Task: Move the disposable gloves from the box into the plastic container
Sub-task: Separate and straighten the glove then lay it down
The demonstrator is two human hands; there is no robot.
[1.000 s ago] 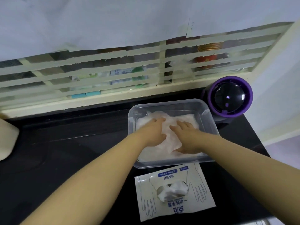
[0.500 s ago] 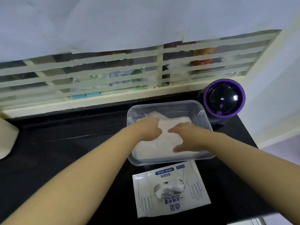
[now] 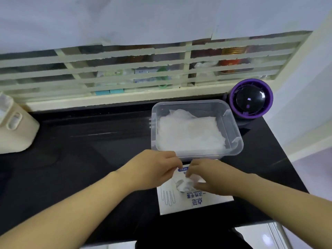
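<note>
Light, limp, slippery disposable gloves (image 3: 185, 185) are being pinched, apparently by their bunched tuft, in the right hand (image 3: 210, 177) at the slot of the box (image 3: 179, 203) beneath the grip, with the plastic container (image 3: 237, 133) just beyond; the hold of the left hand (image 3: 152, 169) alongside cannot be told.

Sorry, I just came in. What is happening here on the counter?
A person is filling a clear plastic container from a flat box. A pile of gloves already lies inside the container. The left hand holds the box's far edge, and the right hand pinches the crumpled gloves sticking out of its opening.
</note>
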